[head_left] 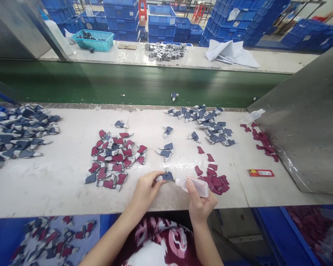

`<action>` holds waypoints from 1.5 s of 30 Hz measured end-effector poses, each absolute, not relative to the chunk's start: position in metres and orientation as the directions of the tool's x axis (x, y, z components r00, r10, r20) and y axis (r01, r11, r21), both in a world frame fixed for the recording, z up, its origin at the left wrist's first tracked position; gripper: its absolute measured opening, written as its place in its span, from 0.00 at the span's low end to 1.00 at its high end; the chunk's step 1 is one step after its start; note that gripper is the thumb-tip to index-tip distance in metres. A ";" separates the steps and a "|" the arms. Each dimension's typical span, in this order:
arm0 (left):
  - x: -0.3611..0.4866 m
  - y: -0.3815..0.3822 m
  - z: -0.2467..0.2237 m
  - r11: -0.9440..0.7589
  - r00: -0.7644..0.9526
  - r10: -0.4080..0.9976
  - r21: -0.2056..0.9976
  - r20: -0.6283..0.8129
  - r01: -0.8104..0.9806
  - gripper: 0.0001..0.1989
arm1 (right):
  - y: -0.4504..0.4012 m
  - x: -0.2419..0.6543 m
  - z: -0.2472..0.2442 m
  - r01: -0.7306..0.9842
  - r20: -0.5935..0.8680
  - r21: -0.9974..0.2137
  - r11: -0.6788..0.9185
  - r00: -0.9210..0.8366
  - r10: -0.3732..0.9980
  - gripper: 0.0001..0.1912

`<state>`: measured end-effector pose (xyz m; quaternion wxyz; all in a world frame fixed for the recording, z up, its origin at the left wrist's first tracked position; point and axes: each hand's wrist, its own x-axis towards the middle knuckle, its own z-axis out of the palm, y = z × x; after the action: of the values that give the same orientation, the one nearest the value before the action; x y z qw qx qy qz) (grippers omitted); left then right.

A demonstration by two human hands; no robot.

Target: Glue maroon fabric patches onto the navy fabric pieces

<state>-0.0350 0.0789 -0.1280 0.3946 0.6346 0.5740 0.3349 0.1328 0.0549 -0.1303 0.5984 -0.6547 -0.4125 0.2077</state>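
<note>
Over a glossy table (63, 177), pinching an angular blue-gray part (168, 176) in left hand (145, 189), gripping a bottle (199, 187) (translucent plastic) in right hand (201, 207).

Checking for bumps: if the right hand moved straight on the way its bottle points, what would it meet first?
Likely the blue-grey part in the left hand, just beyond the bottle, though depth is unclear.

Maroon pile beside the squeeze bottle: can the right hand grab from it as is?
Probably not cleanly: the right hand is close to the maroon pile, but its grip is taken up by the squeeze bottle.
</note>
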 end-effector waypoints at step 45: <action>-0.036 0.425 -0.063 -0.019 0.017 1.000 0.221 0.009 0.975 0.22 | 0.095 0.202 -0.139 0.668 0.377 -0.741 -0.064 0.494 0.784 0.27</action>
<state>-0.0364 0.4247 -0.0628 0.0761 0.7092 0.6962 0.0813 0.2021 0.0951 -0.1390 0.4673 -0.7269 -0.4994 0.0620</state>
